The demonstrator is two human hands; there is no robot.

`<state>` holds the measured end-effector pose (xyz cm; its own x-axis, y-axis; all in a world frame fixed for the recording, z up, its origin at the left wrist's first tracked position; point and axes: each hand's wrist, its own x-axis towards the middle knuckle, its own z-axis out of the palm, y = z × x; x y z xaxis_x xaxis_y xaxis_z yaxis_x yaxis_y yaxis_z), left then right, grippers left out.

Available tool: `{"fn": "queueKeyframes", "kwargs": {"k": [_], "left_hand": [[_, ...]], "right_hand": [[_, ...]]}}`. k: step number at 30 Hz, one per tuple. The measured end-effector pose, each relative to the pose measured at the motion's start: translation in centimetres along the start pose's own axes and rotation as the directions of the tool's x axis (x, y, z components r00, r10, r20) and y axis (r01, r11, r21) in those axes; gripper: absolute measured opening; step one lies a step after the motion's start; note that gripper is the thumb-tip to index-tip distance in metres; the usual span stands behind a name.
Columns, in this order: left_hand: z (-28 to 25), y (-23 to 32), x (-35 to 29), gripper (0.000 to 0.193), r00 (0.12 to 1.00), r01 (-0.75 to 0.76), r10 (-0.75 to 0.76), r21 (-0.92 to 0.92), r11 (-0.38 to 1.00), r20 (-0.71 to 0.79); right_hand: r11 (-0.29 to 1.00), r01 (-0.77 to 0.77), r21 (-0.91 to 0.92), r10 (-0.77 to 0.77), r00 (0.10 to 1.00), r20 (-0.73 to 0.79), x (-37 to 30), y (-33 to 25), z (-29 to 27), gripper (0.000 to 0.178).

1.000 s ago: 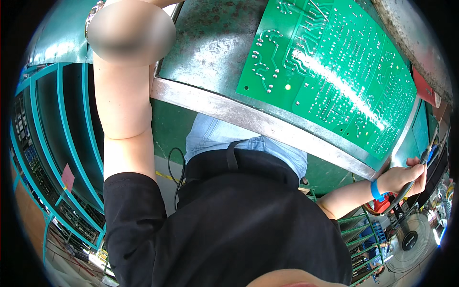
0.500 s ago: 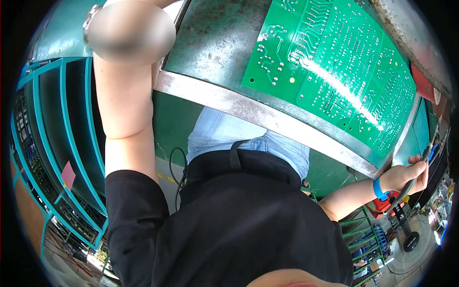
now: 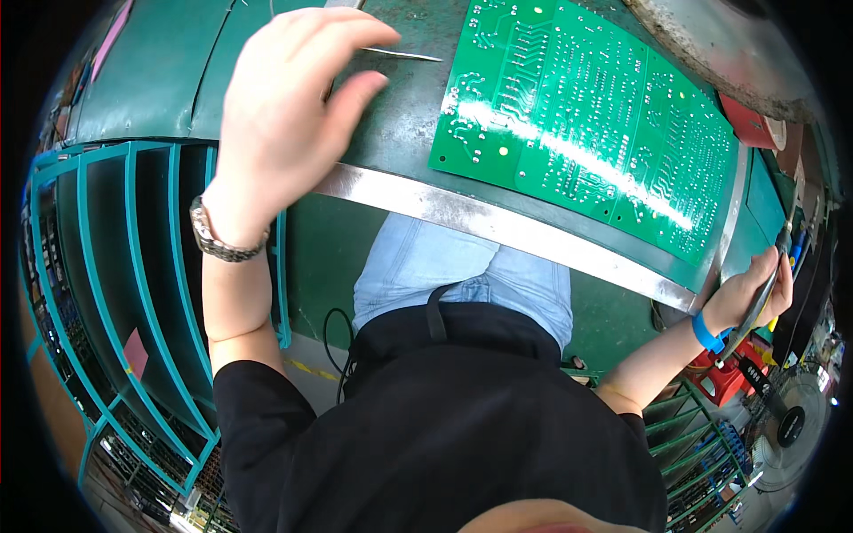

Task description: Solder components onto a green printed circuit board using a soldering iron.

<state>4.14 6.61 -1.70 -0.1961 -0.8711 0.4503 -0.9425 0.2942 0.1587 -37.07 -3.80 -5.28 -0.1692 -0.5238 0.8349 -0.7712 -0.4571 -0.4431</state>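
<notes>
My left hand [image 3: 289, 111], a watch on its wrist, is raised over the left end of the metal worktop [image 3: 395, 120]. Its thumb and forefinger are apart, with nothing seen gripped between them. A thin silvery pointed strip [image 3: 413, 56] shows just past the forefinger; its other end is hidden by the hand. To the right lies a large green circuit board [image 3: 577, 133], solder points facing up, a bright glare across it. Beyond the board's right edge my right hand [image 3: 751, 293], with a blue wrist band, is closed around a dark soldering iron [image 3: 782, 240], its cable trailing down.
A metal rim [image 3: 498, 226] edges the worktop before my lap. Left of me stands a teal rack [image 3: 133, 266]. A red roll [image 3: 753, 123] sits beyond the board, beneath a large worn pale fixture [image 3: 711, 62]. At lower right are a red object [image 3: 724, 382] and a fan [image 3: 789, 426].
My left hand has come down and nearer, showing its open fingers. The view has shifted, so the board sits slightly farther left. My right hand still holds the soldering iron.
</notes>
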Motion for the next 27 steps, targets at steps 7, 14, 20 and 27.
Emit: {"fn": "queueKeyframes", "kwargs": {"k": [7,14,20,27], "left_hand": [[0.9,2.4,0.8,0.022,0.985,-0.142,0.142,0.013,0.99,-0.102],[1.7,2.0,-0.6,0.027,0.976,-0.198,0.207,0.128,0.972,-0.063],[2.4,2.2,-1.4,0.024,0.98,-0.169,0.176,0.081,0.982,-0.095],[2.4,2.5,-1.5,0.021,0.983,-0.142,0.149,0.063,0.988,-0.111]], "right_hand": [[0.999,-0.001,-0.034,0.004,0.995,0.103,-0.5,-1.2,-0.7,0.024],[0.995,0.051,0.085,-0.072,0.962,0.264,-2.3,-3.5,-1.7,0.02],[0.966,0.081,0.247,-0.164,0.926,0.34,-3.0,-3.7,-1.4,0.017],[0.989,-0.011,0.148,-0.053,0.904,0.425,-3.3,-4.2,-1.8,0.013]]}}
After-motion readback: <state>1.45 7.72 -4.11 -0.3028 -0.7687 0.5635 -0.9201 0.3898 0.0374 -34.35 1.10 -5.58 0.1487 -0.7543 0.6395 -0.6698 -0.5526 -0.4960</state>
